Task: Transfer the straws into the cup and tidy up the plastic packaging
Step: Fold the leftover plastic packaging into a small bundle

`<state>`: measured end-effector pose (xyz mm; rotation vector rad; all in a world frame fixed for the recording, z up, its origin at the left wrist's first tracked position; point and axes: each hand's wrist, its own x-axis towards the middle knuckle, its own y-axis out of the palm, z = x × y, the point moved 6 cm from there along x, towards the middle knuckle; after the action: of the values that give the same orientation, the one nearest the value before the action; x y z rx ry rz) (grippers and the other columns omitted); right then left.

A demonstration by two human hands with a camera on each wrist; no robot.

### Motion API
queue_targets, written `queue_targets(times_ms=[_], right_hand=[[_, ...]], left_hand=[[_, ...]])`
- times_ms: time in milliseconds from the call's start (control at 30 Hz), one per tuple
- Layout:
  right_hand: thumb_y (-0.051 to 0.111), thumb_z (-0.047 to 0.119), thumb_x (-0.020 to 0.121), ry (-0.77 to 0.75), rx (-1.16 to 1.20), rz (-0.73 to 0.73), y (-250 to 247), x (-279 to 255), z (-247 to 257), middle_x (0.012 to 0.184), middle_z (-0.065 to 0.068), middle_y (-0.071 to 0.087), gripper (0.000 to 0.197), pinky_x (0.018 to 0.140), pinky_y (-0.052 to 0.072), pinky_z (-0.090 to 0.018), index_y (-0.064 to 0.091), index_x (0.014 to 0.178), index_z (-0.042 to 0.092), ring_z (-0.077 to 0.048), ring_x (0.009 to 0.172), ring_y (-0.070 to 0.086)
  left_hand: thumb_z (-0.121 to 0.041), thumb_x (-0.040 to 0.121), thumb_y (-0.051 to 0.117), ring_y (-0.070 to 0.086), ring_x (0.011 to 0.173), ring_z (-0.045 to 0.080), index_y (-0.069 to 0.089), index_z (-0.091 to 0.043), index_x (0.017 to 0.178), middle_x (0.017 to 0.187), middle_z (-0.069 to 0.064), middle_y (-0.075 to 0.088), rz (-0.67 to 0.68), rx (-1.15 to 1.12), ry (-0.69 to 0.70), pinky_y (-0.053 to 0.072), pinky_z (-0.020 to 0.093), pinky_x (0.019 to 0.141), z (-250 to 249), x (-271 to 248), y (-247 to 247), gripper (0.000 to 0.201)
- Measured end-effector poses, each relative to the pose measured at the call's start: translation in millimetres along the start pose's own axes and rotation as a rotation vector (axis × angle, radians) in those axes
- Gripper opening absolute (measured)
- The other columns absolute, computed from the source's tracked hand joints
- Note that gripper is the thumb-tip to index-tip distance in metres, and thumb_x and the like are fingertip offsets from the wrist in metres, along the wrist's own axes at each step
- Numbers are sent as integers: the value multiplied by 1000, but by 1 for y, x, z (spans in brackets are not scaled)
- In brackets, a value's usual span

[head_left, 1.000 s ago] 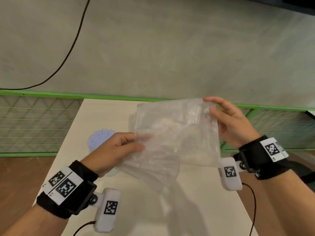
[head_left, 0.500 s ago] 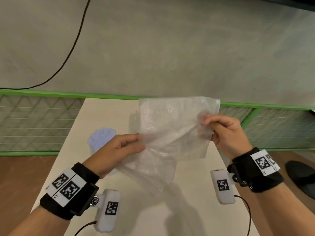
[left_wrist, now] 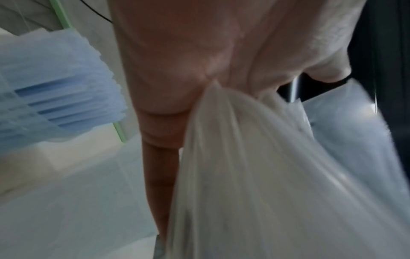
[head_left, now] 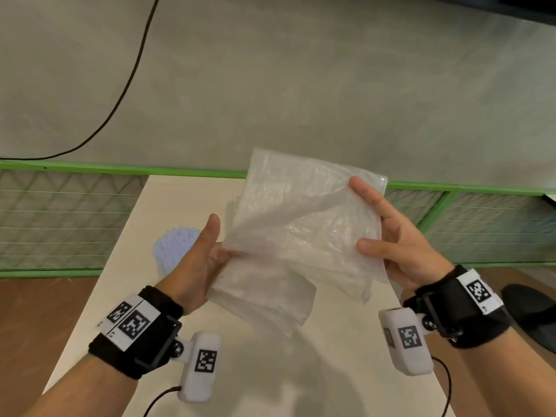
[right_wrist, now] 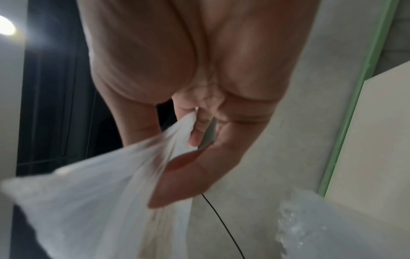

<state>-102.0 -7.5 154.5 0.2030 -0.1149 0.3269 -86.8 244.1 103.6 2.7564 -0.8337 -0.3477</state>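
Head view showed the left hand [head_left: 198,260] gripping the near-left edge of the plastic bag [head_left: 304,230], while the right hand [head_left: 391,236] pinched its right edge between thumb and fingers. The bag was held above the table [head_left: 270,371], thin, crinkled, translucent and partly folded over. The straws [head_left: 177,245], pale blue and bundled upright, were seen at the left, apparently already placed in the cup, which was hidden. Only folding the bag was judged left.

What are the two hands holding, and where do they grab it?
Both hold the clear plastic bag above the table: left hand grips its left edge, right hand its right edge.
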Motion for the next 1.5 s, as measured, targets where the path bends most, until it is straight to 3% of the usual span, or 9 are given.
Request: queue_targets(times_ms=[300, 400, 500, 667, 833, 1100, 1233, 1367, 1500], right_hand=[[83, 4, 66, -43, -159, -173, -21, -1, 11, 129, 3, 63, 68, 87, 56, -30, 61, 128, 22, -20, 113, 62], [88, 26, 65, -28, -159, -230, -27, -3, 7, 117, -2, 70, 42, 86, 57, -31, 76, 105, 23, -18, 100, 67], [67, 9, 80, -13, -175, -198, -21, -3, 6, 130, 1, 64, 42, 89, 56, -34, 70, 118, 25, -18, 106, 65], [66, 8, 81, 35, -322, -87, -9, -4, 9, 148, 17, 45, 69, 88, 56, -47, 47, 142, 34, -27, 117, 60], [74, -7, 71, 38, -341, 7, -6, -8, 16, 149, 13, 44, 92, 100, 50, -39, 41, 145, 35, -20, 127, 55], [64, -22, 69, -30, -240, 119, 1, -8, 19, 151, 6, 44, 90, 102, 44, -24, 45, 144, 25, -15, 138, 43], [70, -12, 69, -52, -264, 106, -1, -4, 24, 153, 2, 41, 90, 106, 43, -31, 43, 145, 29, -21, 139, 41], [82, 6, 71, -118, 226, -39, -11, -5, 19, 153, -11, 37, 109, 101, 46, -46, 18, 153, 41, -30, 130, 48], [87, 46, 67, 33, 575, -81, 15, -10, -42, 140, -20, 44, 108, 108, 36, -45, 28, 148, 4, -37, 123, 45]], left_hand=[[-18, 79, 71, 70, 102, 22, 76, -22, 106, 110, 4, 74, 17, 216, 89, 57, 22, 77, -18, -2, 5, 28], [-37, 74, 80, 69, 105, 20, 76, -29, 105, 114, 4, 72, 44, 148, 87, 56, 22, 78, -16, -5, 6, 32], [-71, 63, 71, 70, 101, 17, 78, -27, 102, 109, 3, 74, 6, 138, 79, 56, 20, 78, -20, -6, 7, 59], [-30, 90, 55, 63, 116, 13, 73, -13, 112, 116, -2, 72, -68, 237, 117, 49, 23, 100, -21, 1, 6, 33], [-13, 82, 65, 64, 114, 11, 71, -19, 114, 119, -6, 70, -4, 231, 102, 54, 18, 83, -15, 0, 1, 33], [-62, 29, 91, 73, 84, 14, 81, -24, 84, 90, 2, 76, 121, -96, -6, 57, 23, 66, -2, 0, 9, 68], [-29, 62, 87, 70, 100, 23, 76, -24, 106, 111, 7, 73, 136, -68, 16, 57, 27, 76, 3, 10, 23, 45], [-7, 83, 67, 67, 109, 23, 68, -25, 120, 121, 7, 69, 32, -80, 155, 55, 27, 82, -7, 13, 28, 41], [-7, 84, 62, 63, 116, 21, 60, -20, 128, 126, 4, 66, -105, -104, 306, 55, 32, 90, -13, 15, 34, 46]])
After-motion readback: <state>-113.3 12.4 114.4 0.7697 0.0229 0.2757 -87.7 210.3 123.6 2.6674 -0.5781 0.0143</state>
